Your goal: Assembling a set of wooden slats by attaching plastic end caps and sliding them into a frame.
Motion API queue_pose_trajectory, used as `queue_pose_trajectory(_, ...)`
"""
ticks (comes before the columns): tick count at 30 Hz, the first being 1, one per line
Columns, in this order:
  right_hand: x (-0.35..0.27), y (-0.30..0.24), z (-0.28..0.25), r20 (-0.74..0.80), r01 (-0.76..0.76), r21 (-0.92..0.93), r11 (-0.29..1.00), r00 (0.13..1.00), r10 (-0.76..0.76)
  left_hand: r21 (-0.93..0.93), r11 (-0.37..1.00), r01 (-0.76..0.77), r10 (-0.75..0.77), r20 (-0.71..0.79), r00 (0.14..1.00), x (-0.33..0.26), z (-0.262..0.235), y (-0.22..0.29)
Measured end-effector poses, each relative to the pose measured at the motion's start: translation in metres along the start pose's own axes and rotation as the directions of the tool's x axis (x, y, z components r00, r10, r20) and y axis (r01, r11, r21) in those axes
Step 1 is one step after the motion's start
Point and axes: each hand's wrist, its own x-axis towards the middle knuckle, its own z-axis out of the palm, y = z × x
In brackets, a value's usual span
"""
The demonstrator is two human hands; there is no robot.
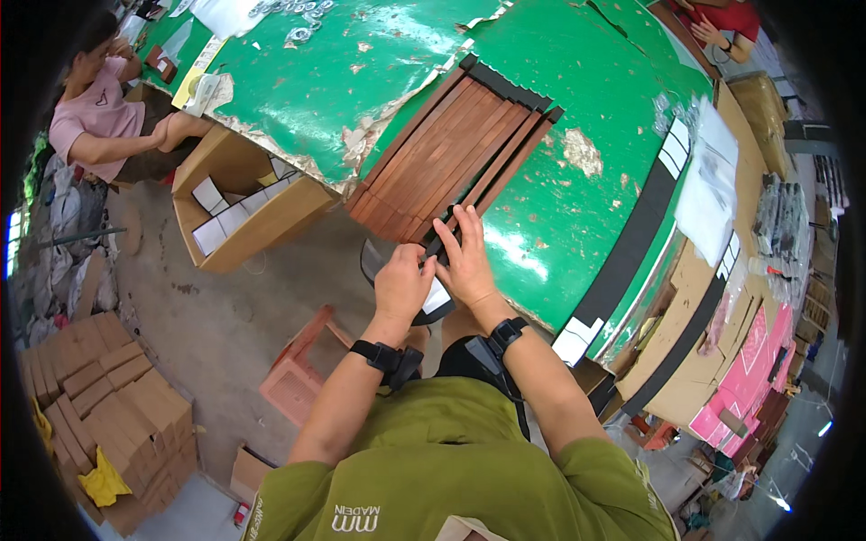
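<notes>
Brown slats (431, 153) just beyond the fingers (469, 233) look stiff, best edge-held; left hand (402, 283) curls, hold unclear, right hand (464, 260) rests half-open.

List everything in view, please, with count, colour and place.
Tabletop: one, green, centre
Wood-like strips: many, brown, on tabletop
Open box: one, brown, left of tabletop
Stacked cardboard: many, brown, lower left
Plastic seat: one, pinkish-orange, left floor
Long bands: two, black, right
Co-workers: two, pink and red tops, upper corners
Black-and-white object: one, below fingers
Other clutter: uncountable, mixed, edges
Left fingers and right fingers: bare, strips' near end
</notes>
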Motion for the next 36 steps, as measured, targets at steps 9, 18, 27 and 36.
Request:
queue_pose_trajectory(9, 0.007, -0.014, -0.033, 0.231, -0.024, -0.020, 1.000, 0.973, 0.028, -0.102, 0.980, 0.170, -0.161, 0.094, 0.982, -0.011, -0.011, -0.019)
queue_pose_trajectory(18, -0.034, -0.099, -0.063, 0.297, -0.073, 0.188, 0.979, 0.955, 0.014, -0.347, 0.915, 0.203, -0.243, -0.075, 0.967, 0.004, -0.057, -0.028)
queue_pose_trajectory(27, -0.046, -0.113, -0.033, 0.424, -0.485, 0.611, 0.626, 0.868, 0.259, -0.516, 0.850, 0.108, -0.200, -0.126, 0.972, -0.006, -0.086, -0.019)
queue_pose_trajectory(36, -0.052, -0.129, -0.027, 0.529, -0.632, 0.718, 0.291, 0.768, 0.360, -0.512, 0.856, 0.072, -0.156, -0.124, 0.980, -0.020, -0.096, -0.020)
